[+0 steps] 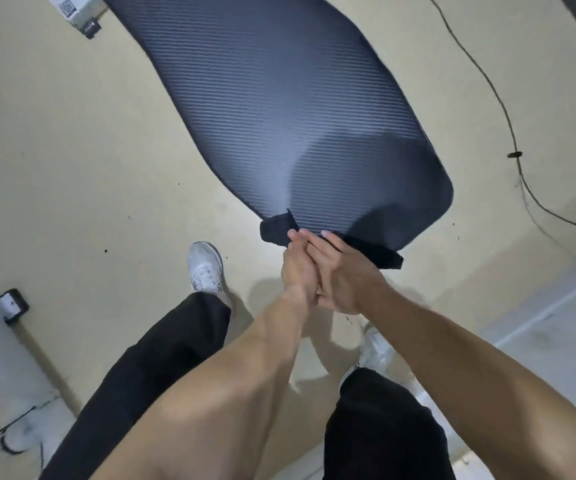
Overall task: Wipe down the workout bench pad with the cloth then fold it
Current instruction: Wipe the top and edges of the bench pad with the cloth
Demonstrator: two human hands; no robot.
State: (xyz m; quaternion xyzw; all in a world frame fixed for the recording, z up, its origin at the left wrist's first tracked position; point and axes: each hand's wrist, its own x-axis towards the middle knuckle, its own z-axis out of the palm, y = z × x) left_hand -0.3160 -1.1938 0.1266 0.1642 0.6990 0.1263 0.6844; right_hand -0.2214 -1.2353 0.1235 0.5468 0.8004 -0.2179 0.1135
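Fingers (pixel 292 235) of the left hand (pixel 298 268) are close together and pinch the dark cloth (pixel 276 230) near its middle. The right hand (pixel 347 277) touches the left one. Its fingers lie side by side, fairly straight, over the top of the cloth (the thumb is hidden, so I cannot tell if this hand grips). One end of the cloth sticks out to the left of the hands and the other end to the right.

From the head camera, the cloth is at the near end of the dark, ribbed bench pad (pixel 279 116). The pad lies flat on the pale floor (pixel 71 150). A white shoe (pixel 205 266) and black trousers (pixel 161 358) are near the pad. A thin black cable (pixel 501 109) curls over the floor on the right.
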